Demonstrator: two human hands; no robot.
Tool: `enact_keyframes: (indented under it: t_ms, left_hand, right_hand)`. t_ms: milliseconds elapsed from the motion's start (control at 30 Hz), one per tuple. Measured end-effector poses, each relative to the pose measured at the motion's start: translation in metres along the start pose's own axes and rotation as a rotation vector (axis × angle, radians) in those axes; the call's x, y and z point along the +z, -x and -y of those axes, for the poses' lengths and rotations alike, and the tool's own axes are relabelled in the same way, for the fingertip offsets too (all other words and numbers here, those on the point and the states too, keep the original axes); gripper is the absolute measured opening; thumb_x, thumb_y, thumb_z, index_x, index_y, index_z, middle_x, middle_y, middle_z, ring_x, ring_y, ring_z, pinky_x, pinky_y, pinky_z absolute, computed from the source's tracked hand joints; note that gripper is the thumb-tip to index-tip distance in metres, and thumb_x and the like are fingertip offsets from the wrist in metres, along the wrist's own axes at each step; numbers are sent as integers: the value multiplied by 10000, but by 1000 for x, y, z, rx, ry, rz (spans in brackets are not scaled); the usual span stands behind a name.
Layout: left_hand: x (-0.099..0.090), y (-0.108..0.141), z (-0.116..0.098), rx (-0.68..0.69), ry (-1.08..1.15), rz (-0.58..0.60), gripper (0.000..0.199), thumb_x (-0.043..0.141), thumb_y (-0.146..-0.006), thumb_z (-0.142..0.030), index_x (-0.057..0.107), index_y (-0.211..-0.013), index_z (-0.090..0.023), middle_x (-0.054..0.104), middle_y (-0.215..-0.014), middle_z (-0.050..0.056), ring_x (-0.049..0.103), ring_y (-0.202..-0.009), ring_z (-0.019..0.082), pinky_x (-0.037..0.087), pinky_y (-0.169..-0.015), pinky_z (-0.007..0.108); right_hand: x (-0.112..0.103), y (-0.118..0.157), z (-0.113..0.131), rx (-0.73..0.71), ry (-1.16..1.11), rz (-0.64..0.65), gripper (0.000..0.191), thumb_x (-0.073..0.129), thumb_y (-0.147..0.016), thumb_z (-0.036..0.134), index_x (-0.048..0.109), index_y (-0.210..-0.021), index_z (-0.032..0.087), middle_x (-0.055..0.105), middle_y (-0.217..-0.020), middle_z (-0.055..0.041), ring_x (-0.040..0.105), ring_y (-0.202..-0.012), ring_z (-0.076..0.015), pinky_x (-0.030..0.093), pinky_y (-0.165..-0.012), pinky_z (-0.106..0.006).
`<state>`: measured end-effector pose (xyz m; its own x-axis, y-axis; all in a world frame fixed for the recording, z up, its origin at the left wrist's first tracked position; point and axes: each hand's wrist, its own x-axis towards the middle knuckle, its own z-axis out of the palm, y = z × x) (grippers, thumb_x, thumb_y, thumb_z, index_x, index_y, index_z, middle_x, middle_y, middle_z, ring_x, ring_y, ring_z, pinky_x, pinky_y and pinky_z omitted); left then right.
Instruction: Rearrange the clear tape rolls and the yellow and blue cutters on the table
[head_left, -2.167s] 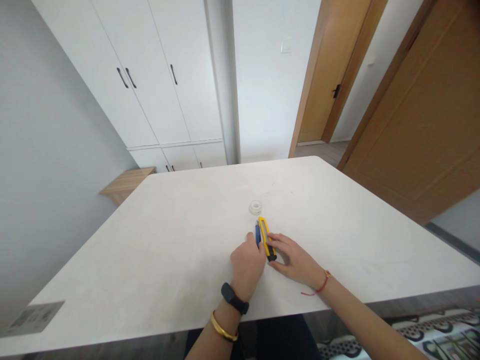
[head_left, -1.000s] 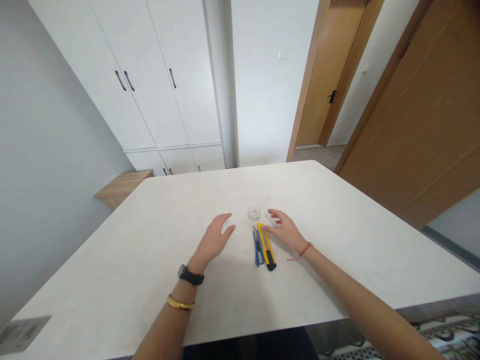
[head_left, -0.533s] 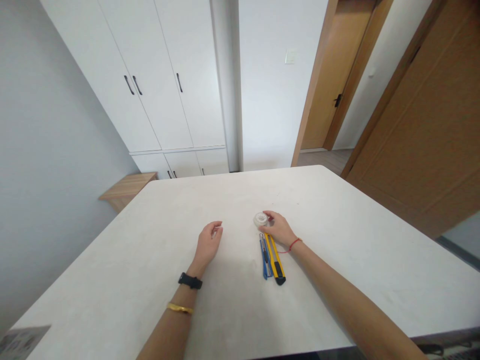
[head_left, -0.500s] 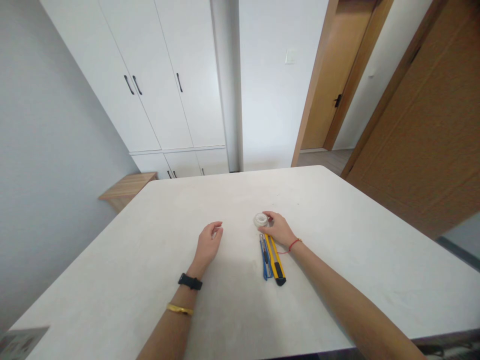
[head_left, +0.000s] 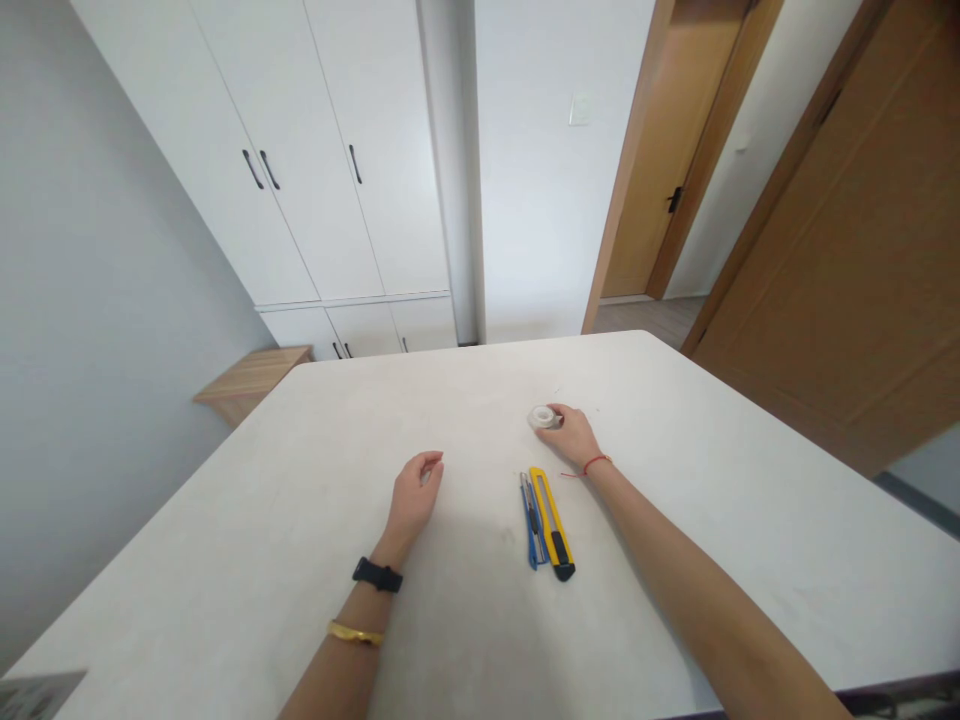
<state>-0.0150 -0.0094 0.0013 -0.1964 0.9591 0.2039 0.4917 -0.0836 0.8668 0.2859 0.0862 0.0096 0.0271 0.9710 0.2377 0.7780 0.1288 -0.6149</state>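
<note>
My right hand [head_left: 571, 436] grips a small roll of clear tape [head_left: 541, 417] from its right side, fingers behind and thumb in front. Below that hand lie two box cutters side by side: a yellow one [head_left: 550, 515] with a black end, and a slimmer blue one [head_left: 533, 525] just left of it. Neither cutter is touched. My left hand [head_left: 415, 493] rests over the table to the left of the cutters, loosely curled, with a gap between thumb and fingers and nothing held.
The white table [head_left: 247, 520] spreads beneath both hands. A printed sheet or label [head_left: 45, 695] shows at its near left corner. Beyond the far edge stand white cabinets [head_left: 375, 220], a wooden ledge [head_left: 255, 380] and wooden doors [head_left: 660, 170].
My right hand has carried the tape roll up and to the right, away from the cutters, uncovering the yellow one's tip. My left hand has barely shifted.
</note>
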Motion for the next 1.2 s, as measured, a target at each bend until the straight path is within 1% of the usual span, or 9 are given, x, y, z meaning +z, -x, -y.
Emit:
enact_keyframes:
  t_ms: [300, 500, 667, 767, 833, 933, 1033, 1133, 1200]
  left_hand:
    - [6, -1, 5, -11, 82, -45, 279, 533, -831, -330, 615, -1030, -152, 703, -1008, 104, 673, -966, 202, 514, -911, 382]
    - [6, -1, 5, -21, 98, -39, 266, 535, -822, -307, 612, -1025, -153, 696, -999, 100, 670, -955, 206, 513, -909, 399]
    - [4, -2, 3, -9, 78, -42, 244, 527, -819, -290, 613, -1005, -156, 695, -993, 102, 670, -942, 218, 518, -898, 417]
    - [5, 3, -4, 66, -37, 3, 248, 514, -824, -275, 618, -1010, -150, 683, -1017, 114, 662, -948, 233, 506, -915, 449]
    - [7, 13, -14, 177, -115, 111, 274, 525, -827, -273, 617, -1058, -159, 662, -1090, 116, 633, -1027, 240, 469, -976, 462]
    - [15, 35, -31, 314, -166, 394, 404, 581, -823, -298, 570, -1211, -189, 587, -1285, 109, 528, -1219, 239, 370, -1090, 450]
    - [23, 55, -49, 331, -215, 620, 661, 640, -799, -385, 426, -1391, -184, 428, -1467, 132, 376, -1362, 262, 286, -1143, 465]
    - [28, 67, -62, 353, -272, 780, 868, 671, -759, -499, 297, -1475, -181, 274, -1550, 150, 246, -1427, 291, 204, -1165, 501]
    - [31, 72, -68, 385, -324, 843, 892, 672, -753, -515, 276, -1486, -197, 227, -1565, 149, 209, -1439, 300, 162, -1166, 525]
  right_hand:
    - [-18, -41, -42, 144, 52, -69, 533, 705, -665, 356, 651, -1156, 158, 709, -1061, -118, 649, -912, -250, 494, -793, -327]
    - [-16, -45, -49, 147, 75, -72, 563, 692, -681, 389, 635, -1193, 160, 709, -1062, -122, 652, -931, -269, 505, -814, -364]
    - [-19, -39, -48, 118, 14, -108, 807, 752, -624, 398, 496, -1333, 111, 578, -1298, -195, 602, -1067, -320, 473, -924, -450]
    - [-22, -7, -36, 78, -41, -164, 747, 704, -694, 396, 474, -1336, 93, 533, -1325, -224, 549, -1147, -342, 426, -986, -515]
    - [-27, 31, -23, -36, -98, -121, 642, 661, -748, 412, 499, -1312, 152, 560, -1288, -178, 528, -1173, -331, 423, -994, -529]
    - [-36, 98, -3, -288, -185, 157, 542, 618, -818, 454, 517, -1296, 221, 546, -1319, -130, 512, -1214, -283, 415, -1037, -482]
    - [-47, 146, 10, -472, -161, 345, 697, 679, -779, 473, 449, -1382, 209, 468, -1410, -160, 440, -1297, -307, 367, -1087, -481]
    - [-54, 163, 14, -515, -98, 413, 818, 713, -739, 494, 400, -1430, 189, 412, -1457, -188, 393, -1336, -344, 349, -1095, -513]
    - [-55, 163, 15, -511, -68, 433, 819, 715, -737, 484, 407, -1432, 181, 407, -1465, -191, 389, -1342, -347, 349, -1096, -516]
